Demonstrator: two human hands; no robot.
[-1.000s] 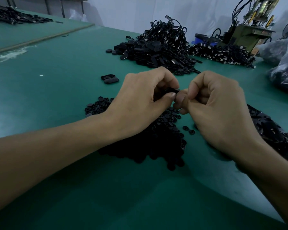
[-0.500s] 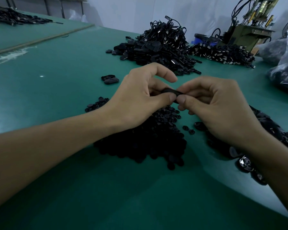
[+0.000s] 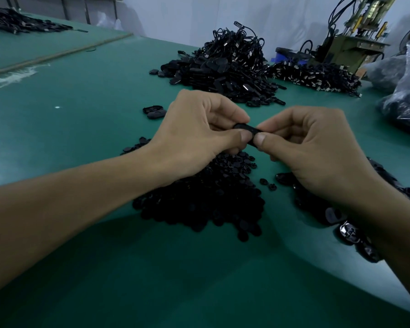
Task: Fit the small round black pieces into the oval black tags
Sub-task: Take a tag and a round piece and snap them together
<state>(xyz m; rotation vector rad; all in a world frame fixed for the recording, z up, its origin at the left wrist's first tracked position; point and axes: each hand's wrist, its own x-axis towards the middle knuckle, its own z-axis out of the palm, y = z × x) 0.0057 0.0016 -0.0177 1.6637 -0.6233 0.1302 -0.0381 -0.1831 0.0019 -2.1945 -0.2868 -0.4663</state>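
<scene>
Tag (image 3: 246, 129) between hands (piles (image 3: 206, 197) beneath)

Left hand (image 3: 194, 131) and right hand (image 3: 317, 147) raised side by side, thumbs nearly tip to tip. Each hand pinches with thumb and curled forefinger; remaining fingers folded toward the palms. Both bare forearms enter from the lower corners and converge toward centre.

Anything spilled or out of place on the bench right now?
Nothing serious. Two small round pieces lie loose on the green table, apart from the heap. Two oval tags sit alone farther back.
</scene>
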